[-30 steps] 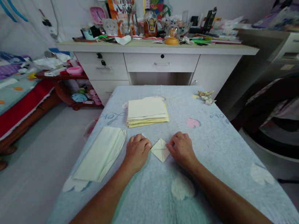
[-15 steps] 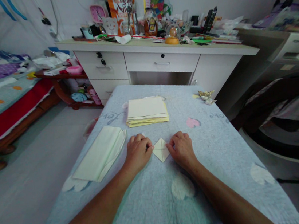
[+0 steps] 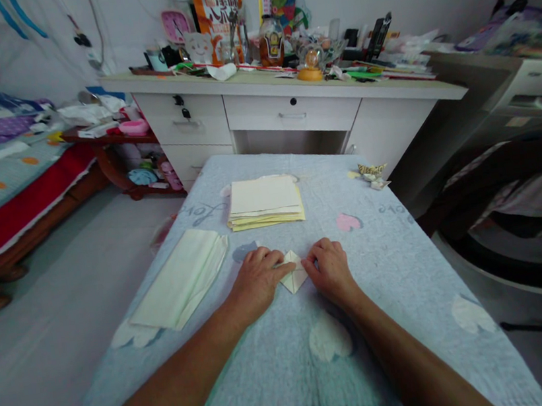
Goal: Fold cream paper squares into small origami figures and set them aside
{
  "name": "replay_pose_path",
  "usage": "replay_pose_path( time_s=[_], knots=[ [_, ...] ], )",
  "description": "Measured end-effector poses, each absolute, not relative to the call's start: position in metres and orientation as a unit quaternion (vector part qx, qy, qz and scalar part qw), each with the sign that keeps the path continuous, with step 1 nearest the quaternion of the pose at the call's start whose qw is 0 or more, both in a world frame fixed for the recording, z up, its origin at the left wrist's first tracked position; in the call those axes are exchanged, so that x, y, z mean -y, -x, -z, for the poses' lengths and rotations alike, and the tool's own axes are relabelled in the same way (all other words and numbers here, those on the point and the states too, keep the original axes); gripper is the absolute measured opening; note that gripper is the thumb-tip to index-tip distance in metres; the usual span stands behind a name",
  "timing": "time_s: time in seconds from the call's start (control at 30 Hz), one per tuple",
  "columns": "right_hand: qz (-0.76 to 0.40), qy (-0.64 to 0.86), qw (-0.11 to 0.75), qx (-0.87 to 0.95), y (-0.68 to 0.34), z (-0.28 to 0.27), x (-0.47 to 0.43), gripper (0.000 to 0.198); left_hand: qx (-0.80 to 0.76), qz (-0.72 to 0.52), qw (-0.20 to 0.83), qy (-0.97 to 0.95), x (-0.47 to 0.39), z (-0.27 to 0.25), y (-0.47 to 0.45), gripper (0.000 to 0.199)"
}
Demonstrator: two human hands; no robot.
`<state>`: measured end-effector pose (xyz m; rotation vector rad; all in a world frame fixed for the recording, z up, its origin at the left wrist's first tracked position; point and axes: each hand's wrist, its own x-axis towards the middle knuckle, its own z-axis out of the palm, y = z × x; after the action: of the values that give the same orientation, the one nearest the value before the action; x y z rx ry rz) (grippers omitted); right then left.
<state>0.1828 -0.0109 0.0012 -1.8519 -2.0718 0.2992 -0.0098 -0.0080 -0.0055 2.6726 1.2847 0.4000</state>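
Observation:
A small pale paper (image 3: pixel 293 282), folded to a diamond with creases crossing in its middle, lies flat on the cloth between my hands. My left hand (image 3: pixel 259 278) is closed at its left corner, with the thumb stretched over the paper to about its centre. Curled fingers of my right hand (image 3: pixel 329 267) pinch the right corner, and the tips are partly hidden. Beyond the hands sits a stack of cream and yellow paper sheets (image 3: pixel 264 195). Left of my left hand, long folded pale green papers (image 3: pixel 178 278) lie at a slant.
A light blue cloth with heart prints (image 3: pixel 396 319) covers the table. Small folded paper pieces (image 3: pixel 374 175) lie at its far right corner. Behind stands a cluttered white desk (image 3: pixel 289 111); a bed (image 3: pixel 8 177) is on the left and a front-loading washing machine (image 3: pixel 531 129) on the right.
My left hand has moved right, and its thumb has gone from the paper's left corner to its middle. The right hand stays at the right corner.

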Motion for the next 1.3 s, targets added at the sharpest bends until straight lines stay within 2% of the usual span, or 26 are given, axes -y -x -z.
replay_pose_path(
  time_s=[0.67,0.83,1.07,1.3],
  knots=[
    [-0.121,0.675,0.169,0.708,-0.198,-0.002,0.014,0.006,-0.421,-0.121,0.049,-0.897,0.010,0.001,0.009,0.036],
    [-0.143,0.676,0.207,0.693,-0.205,-0.001,0.013,0.016,-0.421,-0.119,0.044,-0.898,0.010,0.002,0.008,0.034],
    [-0.052,0.644,0.202,0.736,-0.185,0.004,0.016,0.033,-0.415,-0.121,0.040,-0.901,0.011,0.002,0.007,0.035],
    [-0.021,0.638,0.161,0.752,-0.177,0.008,0.017,0.045,-0.446,-0.188,0.141,-0.864,0.002,0.007,0.005,0.030]
  ],
)
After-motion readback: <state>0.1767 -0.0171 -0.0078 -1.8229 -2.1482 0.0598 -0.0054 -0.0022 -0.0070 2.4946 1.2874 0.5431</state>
